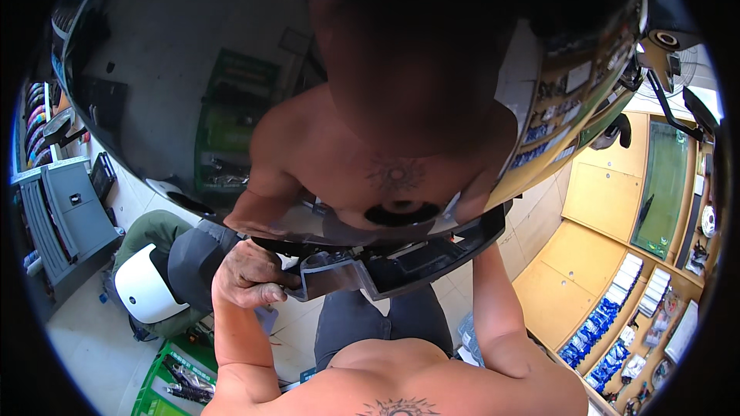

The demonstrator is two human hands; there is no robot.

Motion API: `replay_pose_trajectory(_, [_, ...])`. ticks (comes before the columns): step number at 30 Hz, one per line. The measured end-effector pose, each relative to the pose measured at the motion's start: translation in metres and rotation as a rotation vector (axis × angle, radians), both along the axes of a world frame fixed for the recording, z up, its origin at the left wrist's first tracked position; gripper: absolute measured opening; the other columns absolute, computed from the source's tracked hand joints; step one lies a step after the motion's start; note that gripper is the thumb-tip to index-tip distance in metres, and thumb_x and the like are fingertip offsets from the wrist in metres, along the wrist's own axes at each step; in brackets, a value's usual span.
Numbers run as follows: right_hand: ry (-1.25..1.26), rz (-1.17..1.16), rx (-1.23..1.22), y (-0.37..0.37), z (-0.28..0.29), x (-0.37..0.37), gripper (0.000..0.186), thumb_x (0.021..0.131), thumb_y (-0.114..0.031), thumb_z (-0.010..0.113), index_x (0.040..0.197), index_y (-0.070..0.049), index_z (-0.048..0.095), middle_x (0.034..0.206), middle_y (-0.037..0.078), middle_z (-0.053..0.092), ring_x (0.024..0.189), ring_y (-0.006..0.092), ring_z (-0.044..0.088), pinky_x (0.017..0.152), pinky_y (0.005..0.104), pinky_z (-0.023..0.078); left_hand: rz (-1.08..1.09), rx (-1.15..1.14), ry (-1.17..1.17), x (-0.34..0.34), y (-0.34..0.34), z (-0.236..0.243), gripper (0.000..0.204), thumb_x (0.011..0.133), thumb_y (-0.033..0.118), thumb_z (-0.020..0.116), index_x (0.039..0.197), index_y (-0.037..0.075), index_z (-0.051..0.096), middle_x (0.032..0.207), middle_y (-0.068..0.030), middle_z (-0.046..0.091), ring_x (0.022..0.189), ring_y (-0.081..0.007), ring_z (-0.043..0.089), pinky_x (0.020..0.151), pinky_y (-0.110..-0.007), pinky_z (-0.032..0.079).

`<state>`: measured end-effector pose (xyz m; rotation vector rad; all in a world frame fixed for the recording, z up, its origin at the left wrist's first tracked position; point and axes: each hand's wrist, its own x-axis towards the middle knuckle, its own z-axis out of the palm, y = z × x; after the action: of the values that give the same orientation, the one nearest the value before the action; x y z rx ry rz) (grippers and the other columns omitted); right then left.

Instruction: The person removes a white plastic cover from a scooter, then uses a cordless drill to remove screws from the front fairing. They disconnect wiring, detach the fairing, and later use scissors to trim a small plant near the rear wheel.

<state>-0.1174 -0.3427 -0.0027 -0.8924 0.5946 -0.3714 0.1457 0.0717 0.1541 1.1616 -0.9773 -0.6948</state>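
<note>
A large glossy black curved panel [193,46] fills the upper part of the head view and mirrors the room and my upper body. Along its lower edge runs a black plastic trim piece [401,270] with a stepped, hollow underside. My left hand [253,271] is closed on the left end of this trim, thumb pressed at its edge and fingers curled. On the right, my right forearm [493,293] reaches up behind the trim's other end. The right hand itself is hidden there, so its grip does not show.
At left are a grey cabinet [81,212], a white rounded shell [146,289] beside dark green fabric, and a green tray [158,385] of metal parts. Right, a yellow wooden cabinet [551,277] has shelves of blue packets [590,331]. A black lever [667,100] juts out upper right.
</note>
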Motion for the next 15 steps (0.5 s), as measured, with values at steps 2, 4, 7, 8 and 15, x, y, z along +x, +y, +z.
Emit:
replay_pose_trajectory(2, [0.015,-0.007,0.013,0.0,0.007,0.009,0.067,0.081,-0.05,0.065,0.129,-0.006,0.048,0.114,0.011,0.062,0.1,0.025,0.063,0.085,0.0367,0.054,-0.02,0.009,-0.003,0.003,-0.001,0.001,0.035,0.085,0.031,0.07,0.081,-0.004,0.073,0.048,-0.0074,0.053,0.042,-0.0199,0.053,0.05,-0.031,0.041])
replay_pose_trajectory(4, [-0.004,0.008,0.006,0.001,0.01,0.008,0.065,0.082,-0.05,0.065,0.127,-0.006,0.049,0.112,0.01,0.062,0.097,0.024,0.063,0.083,0.0359,0.054,-0.046,0.019,0.0,0.006,-0.002,0.003,0.035,0.084,0.031,0.071,0.081,-0.004,0.073,0.049,-0.0076,0.053,0.043,-0.0204,0.054,0.054,-0.032,0.043])
replay_pose_trajectory(7, [0.04,-0.02,-0.034,0.0,0.003,0.005,0.063,0.083,-0.051,0.062,0.126,-0.007,0.049,0.111,0.01,0.062,0.096,0.023,0.063,0.081,0.0346,0.054,-0.047,0.052,0.01,0.006,0.0,0.002,0.035,0.083,0.031,0.073,0.081,-0.003,0.073,0.049,-0.007,0.054,0.044,-0.021,0.054,0.057,-0.033,0.044])
replay_pose_trajectory(8, [0.027,-0.007,-0.054,0.0,0.002,0.003,0.063,0.084,-0.051,0.061,0.126,-0.007,0.049,0.111,0.01,0.062,0.097,0.0231,0.063,0.082,0.0345,0.054,-0.038,0.062,0.015,0.005,0.002,0.002,0.035,0.083,0.031,0.073,0.081,-0.003,0.073,0.049,-0.0068,0.054,0.044,-0.0209,0.054,0.057,-0.034,0.044])
replay_pose_trajectory(15, [0.016,-0.042,0.068,0.0,-0.002,0.008,0.06,0.081,-0.046,0.064,0.125,-0.006,0.052,0.113,0.01,0.062,0.099,0.0239,0.062,0.084,0.0348,0.053,-0.03,0.059,0.027,0.006,-0.001,0.005,0.034,0.083,0.03,0.073,0.082,-0.004,0.073,0.052,-0.0093,0.057,0.045,-0.0217,0.056,0.048,-0.032,0.041])
